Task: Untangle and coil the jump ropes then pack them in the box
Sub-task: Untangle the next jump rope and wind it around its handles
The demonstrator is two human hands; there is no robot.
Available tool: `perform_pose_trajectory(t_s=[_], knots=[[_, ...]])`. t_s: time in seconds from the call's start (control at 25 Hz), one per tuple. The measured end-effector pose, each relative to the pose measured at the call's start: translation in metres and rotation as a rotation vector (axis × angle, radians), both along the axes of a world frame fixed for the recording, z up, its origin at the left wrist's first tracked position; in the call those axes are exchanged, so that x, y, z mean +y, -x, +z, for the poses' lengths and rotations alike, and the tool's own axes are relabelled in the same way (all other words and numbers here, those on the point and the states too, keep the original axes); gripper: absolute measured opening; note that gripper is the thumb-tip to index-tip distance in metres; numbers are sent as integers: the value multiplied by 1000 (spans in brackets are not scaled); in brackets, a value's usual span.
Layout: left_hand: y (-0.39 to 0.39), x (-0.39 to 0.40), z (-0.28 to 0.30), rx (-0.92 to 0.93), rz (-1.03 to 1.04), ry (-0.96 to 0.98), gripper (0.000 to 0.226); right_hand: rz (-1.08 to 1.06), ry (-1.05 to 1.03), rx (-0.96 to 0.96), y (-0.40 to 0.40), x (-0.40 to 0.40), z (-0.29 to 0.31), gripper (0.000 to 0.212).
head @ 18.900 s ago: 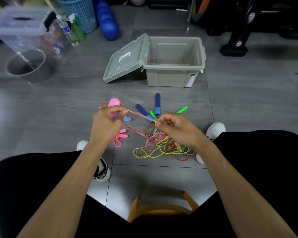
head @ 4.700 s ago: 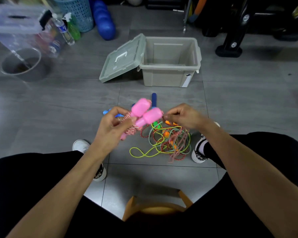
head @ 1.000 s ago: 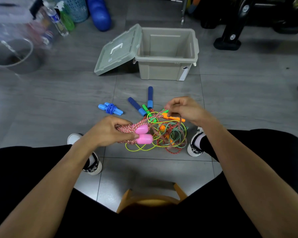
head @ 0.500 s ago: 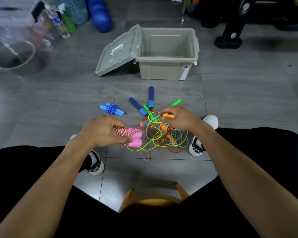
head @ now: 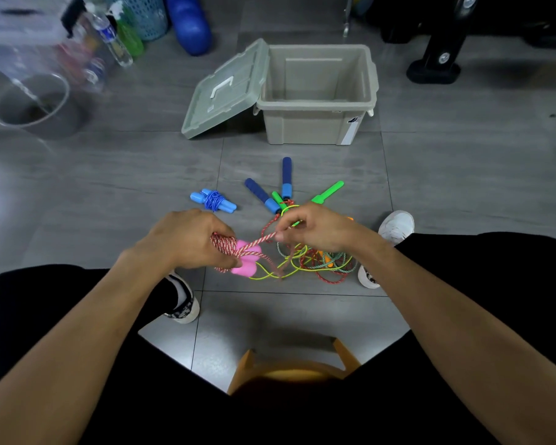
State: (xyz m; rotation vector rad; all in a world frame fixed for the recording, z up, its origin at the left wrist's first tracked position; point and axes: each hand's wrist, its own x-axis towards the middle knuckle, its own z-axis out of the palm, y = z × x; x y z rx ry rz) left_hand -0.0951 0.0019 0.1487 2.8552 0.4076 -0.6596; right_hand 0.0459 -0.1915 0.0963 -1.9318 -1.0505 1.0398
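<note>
My left hand (head: 187,239) grips the pink handles (head: 246,266) of a jump rope with its red-and-white cord (head: 222,247) coiled round them. My right hand (head: 318,228) pinches the loose end of that cord, stretched between both hands. Below lies a tangle (head: 315,264) of yellow, green and red ropes on the floor, with green handles (head: 328,191) and dark blue handles (head: 286,178) sticking out. A coiled light-blue rope (head: 213,200) lies apart at the left. The grey box (head: 318,94) stands open, nothing inside, its lid (head: 225,91) leaning at its left.
A metal pot (head: 32,107), a clear bin (head: 23,33), bottles (head: 109,36) and a blue roller (head: 188,22) stand at the far left. A black machine foot (head: 437,62) is at the far right. My shoes (head: 395,224) flank the tangle; an orange stool (head: 289,370) is under me.
My right hand left the tangle and took the cord's loose end, pulling it taut. My left hand keeps the pink handles, with more cord wrapped round them.
</note>
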Motion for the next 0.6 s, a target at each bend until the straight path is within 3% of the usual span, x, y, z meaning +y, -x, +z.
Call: perform_pose_trajectory(t_s=[0.2, 0.36, 0.48, 0.6], knots=[[-5, 12, -21, 24, 117, 3, 40, -153, 37, 80, -9, -8, 17, 16], [-5, 19, -30, 91, 193, 20, 50, -264, 90, -289, -21, -14, 14, 12], [-6, 16, -30, 47, 284, 289, 52, -171, 168, -515, -28, -20, -4, 28], [-3, 10, -23, 45, 250, 454, 44, -71, 70, -311, -14, -15, -12, 43]])
